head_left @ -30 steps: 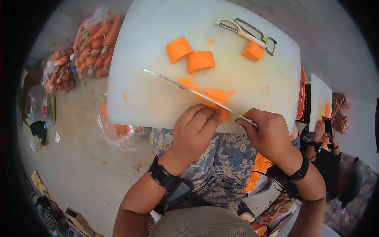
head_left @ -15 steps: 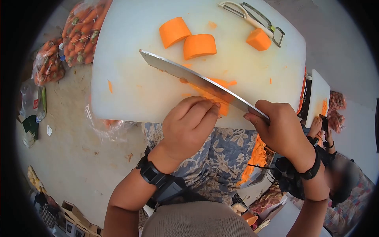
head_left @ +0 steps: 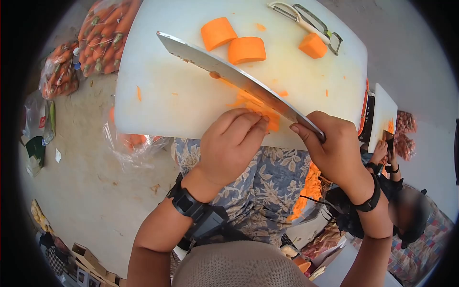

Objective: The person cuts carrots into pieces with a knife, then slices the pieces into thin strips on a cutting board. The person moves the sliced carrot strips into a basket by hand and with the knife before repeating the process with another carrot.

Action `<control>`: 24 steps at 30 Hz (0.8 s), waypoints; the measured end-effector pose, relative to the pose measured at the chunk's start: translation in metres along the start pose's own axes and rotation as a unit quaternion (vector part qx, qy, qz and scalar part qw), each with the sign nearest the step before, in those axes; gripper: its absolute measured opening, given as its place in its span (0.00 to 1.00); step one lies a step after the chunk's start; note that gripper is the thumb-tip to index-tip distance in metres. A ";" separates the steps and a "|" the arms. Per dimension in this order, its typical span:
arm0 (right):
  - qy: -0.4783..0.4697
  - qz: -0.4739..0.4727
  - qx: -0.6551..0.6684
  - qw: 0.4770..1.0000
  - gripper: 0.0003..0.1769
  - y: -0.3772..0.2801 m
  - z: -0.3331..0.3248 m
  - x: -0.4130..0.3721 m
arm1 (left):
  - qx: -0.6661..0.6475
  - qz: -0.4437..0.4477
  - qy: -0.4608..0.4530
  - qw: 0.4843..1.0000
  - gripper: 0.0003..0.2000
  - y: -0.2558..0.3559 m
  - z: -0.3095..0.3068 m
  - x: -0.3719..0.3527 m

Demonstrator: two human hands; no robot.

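Note:
My right hand is wrapped round the handle end of a broad kitchen knife, whose blade slants up and left over the white cutting board. Beside the blade, the bunched fingers of my left hand press on thin carrot slices near the board's front edge. Part of the slices is hidden by the blade and fingers. Bits of carrot cling to the knife. Beyond it lie two thick carrot chunks, one touching the other.
A smaller carrot chunk lies against a peeler at the far right of the board. Bags of carrots stand on the floor at left. Carrot shreds fill a container below. Another person cuts at a second board.
The knife blade has lifted and its tip has swung up and left. My left fingers stay on the slices. The whole view has shifted slightly.

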State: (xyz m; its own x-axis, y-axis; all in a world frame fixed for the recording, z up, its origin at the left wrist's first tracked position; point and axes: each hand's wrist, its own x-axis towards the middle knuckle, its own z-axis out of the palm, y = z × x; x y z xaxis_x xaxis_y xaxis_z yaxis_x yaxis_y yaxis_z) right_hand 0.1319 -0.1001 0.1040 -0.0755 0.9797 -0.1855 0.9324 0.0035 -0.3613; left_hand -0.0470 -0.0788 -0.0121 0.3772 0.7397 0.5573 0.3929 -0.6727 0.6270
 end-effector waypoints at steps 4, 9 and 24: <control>-0.036 0.033 -0.043 0.998 0.09 -0.006 -0.015 -0.009 | 0.003 0.005 -0.006 1.000 0.12 0.000 -0.001 0.002; -0.071 0.018 -0.068 0.995 0.09 0.004 -0.015 -0.007 | 0.020 0.022 0.001 1.000 0.10 -0.003 -0.001 0.003; 0.000 -0.012 0.021 1.000 0.09 0.008 0.014 0.001 | 0.020 0.037 0.035 0.999 0.07 -0.003 0.004 0.002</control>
State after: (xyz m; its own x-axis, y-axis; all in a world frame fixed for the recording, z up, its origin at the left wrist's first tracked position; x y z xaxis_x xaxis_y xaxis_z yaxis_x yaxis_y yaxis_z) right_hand 0.1348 -0.1014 0.0881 -0.0971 0.9794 -0.1773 0.9148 0.0177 -0.4036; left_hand -0.0443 -0.0757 -0.0153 0.3478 0.6871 0.6379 0.4006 -0.7240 0.5615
